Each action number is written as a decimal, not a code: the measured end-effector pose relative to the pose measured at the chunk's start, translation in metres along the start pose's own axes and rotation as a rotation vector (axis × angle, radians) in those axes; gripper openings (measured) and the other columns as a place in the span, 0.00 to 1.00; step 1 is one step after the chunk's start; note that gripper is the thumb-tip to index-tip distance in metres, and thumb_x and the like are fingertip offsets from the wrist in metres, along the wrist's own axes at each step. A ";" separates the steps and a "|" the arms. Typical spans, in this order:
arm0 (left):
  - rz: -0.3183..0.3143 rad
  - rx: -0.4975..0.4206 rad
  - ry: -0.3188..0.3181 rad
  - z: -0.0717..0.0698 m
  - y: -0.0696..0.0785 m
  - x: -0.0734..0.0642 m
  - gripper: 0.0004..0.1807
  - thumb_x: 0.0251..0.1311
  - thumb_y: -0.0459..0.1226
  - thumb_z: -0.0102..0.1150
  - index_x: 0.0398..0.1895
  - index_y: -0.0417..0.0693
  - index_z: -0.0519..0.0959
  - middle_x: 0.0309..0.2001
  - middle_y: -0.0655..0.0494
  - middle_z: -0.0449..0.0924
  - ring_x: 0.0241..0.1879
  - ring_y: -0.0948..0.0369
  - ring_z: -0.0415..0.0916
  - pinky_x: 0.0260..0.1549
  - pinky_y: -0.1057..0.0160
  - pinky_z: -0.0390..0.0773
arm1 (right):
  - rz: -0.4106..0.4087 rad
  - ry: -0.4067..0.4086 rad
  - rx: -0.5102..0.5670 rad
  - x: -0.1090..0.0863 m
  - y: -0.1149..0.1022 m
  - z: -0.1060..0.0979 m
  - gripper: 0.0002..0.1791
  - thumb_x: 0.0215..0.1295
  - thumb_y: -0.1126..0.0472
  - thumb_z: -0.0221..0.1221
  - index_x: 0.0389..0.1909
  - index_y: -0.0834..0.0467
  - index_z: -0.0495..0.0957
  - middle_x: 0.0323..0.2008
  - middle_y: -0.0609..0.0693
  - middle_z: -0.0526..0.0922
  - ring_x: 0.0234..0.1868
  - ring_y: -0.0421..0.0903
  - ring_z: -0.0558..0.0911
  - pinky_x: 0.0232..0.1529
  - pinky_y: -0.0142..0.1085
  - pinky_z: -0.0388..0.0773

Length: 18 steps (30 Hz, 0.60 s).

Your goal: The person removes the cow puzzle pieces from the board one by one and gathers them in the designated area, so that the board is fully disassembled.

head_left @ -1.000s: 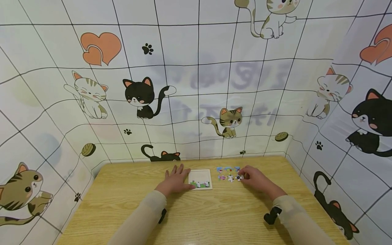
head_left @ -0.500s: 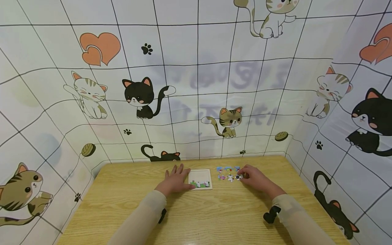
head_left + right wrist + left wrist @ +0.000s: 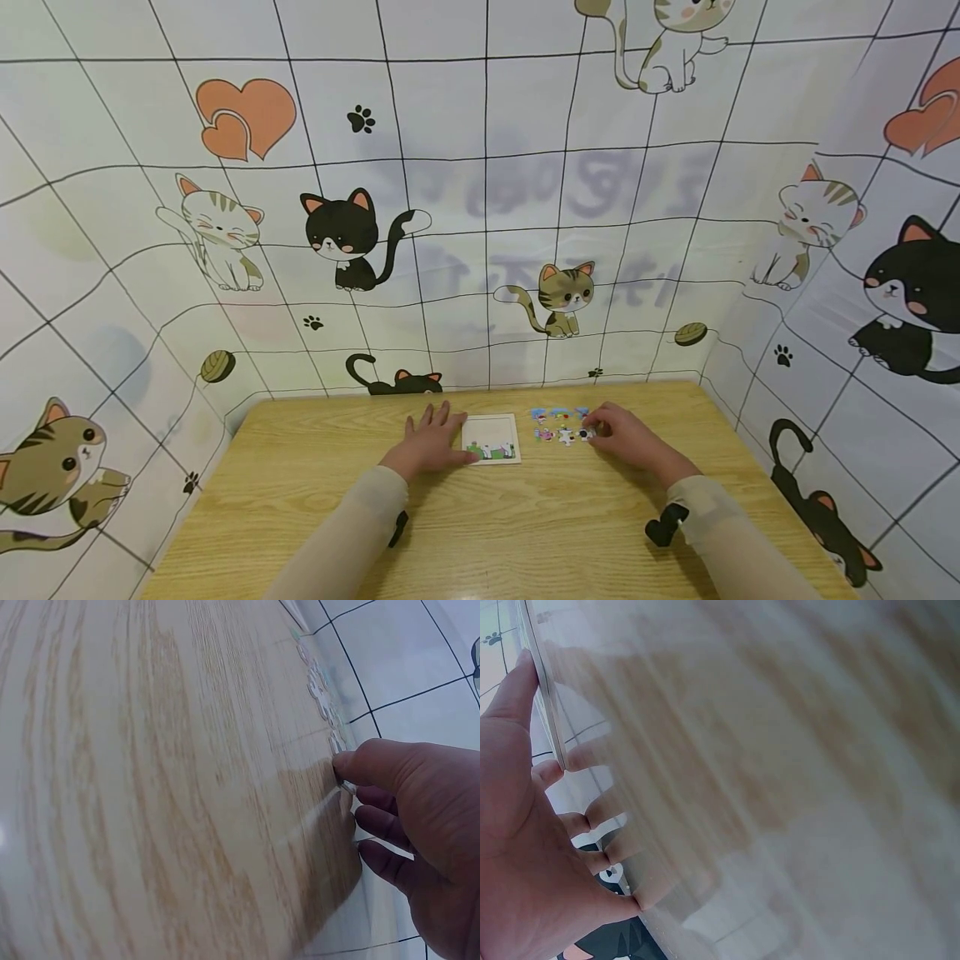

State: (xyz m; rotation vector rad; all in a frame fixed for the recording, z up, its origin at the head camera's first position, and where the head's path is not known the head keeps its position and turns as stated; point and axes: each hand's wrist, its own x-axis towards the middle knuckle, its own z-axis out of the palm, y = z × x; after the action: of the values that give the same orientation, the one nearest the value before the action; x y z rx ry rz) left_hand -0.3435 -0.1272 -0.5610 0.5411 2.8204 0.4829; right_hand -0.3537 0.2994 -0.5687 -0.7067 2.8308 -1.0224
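On tbl, L hand spread, thumb on frame, R hand pinching b/w pc; btm row in, rest bare, approx. 5 other pcs out.

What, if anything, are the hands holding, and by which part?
The right hand seems to pinch the lower-right puzzle piece by its right edge. The left hand only touches the puzzle frame.
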 end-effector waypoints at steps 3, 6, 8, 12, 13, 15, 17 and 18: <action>0.001 0.004 0.003 0.000 -0.001 0.001 0.53 0.71 0.69 0.64 0.90 0.57 0.60 0.90 0.38 0.44 0.87 0.32 0.40 0.76 0.19 0.42 | -0.008 0.004 0.000 0.000 -0.001 0.000 0.09 0.74 0.68 0.71 0.52 0.61 0.87 0.45 0.51 0.80 0.42 0.48 0.77 0.43 0.39 0.78; -0.001 0.008 0.000 0.001 -0.001 0.001 0.53 0.71 0.70 0.63 0.90 0.57 0.59 0.90 0.38 0.44 0.87 0.32 0.40 0.76 0.19 0.42 | -0.011 0.009 -0.011 -0.001 -0.002 0.000 0.09 0.73 0.68 0.71 0.51 0.61 0.87 0.44 0.51 0.80 0.42 0.48 0.77 0.43 0.39 0.77; -0.002 0.007 0.000 0.001 -0.002 0.002 0.53 0.71 0.70 0.64 0.90 0.57 0.59 0.90 0.38 0.44 0.87 0.32 0.40 0.76 0.19 0.42 | -0.011 0.012 -0.016 -0.001 -0.003 0.000 0.09 0.73 0.68 0.71 0.51 0.61 0.87 0.44 0.51 0.80 0.42 0.48 0.77 0.43 0.40 0.77; -0.002 0.009 0.000 0.002 -0.002 0.002 0.53 0.71 0.70 0.63 0.91 0.57 0.59 0.90 0.39 0.44 0.87 0.33 0.39 0.77 0.19 0.42 | -0.020 0.023 -0.015 -0.001 -0.010 0.002 0.09 0.73 0.68 0.71 0.51 0.62 0.86 0.45 0.52 0.81 0.42 0.48 0.78 0.44 0.42 0.79; -0.001 0.009 0.000 0.002 -0.002 0.002 0.53 0.71 0.70 0.62 0.91 0.57 0.59 0.90 0.39 0.44 0.87 0.33 0.39 0.77 0.19 0.41 | -0.026 0.024 -0.012 -0.001 -0.012 0.003 0.09 0.73 0.68 0.71 0.51 0.63 0.86 0.45 0.53 0.81 0.42 0.47 0.79 0.43 0.42 0.80; 0.001 0.009 -0.002 0.001 -0.002 0.001 0.53 0.72 0.70 0.62 0.91 0.57 0.59 0.90 0.38 0.43 0.87 0.33 0.39 0.77 0.20 0.41 | -0.038 0.029 -0.004 0.001 -0.018 0.005 0.09 0.73 0.68 0.71 0.51 0.64 0.86 0.45 0.55 0.81 0.41 0.46 0.79 0.42 0.41 0.80; 0.006 0.006 -0.003 0.000 -0.002 0.000 0.52 0.72 0.69 0.63 0.90 0.55 0.59 0.90 0.37 0.44 0.87 0.32 0.39 0.77 0.19 0.41 | -0.048 0.025 0.008 0.003 -0.023 0.007 0.09 0.74 0.69 0.70 0.51 0.65 0.86 0.46 0.56 0.82 0.40 0.46 0.78 0.41 0.40 0.80; 0.009 0.007 -0.003 0.000 -0.001 -0.001 0.53 0.72 0.68 0.64 0.90 0.55 0.59 0.90 0.37 0.44 0.87 0.31 0.39 0.77 0.19 0.41 | -0.064 0.022 0.009 0.005 -0.026 0.008 0.09 0.74 0.68 0.70 0.51 0.65 0.86 0.46 0.57 0.82 0.40 0.46 0.79 0.40 0.39 0.80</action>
State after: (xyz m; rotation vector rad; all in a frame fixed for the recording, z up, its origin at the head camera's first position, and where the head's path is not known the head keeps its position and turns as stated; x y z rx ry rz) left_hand -0.3433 -0.1287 -0.5611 0.5553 2.8190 0.4733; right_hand -0.3459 0.2747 -0.5582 -0.7943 2.8379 -1.0572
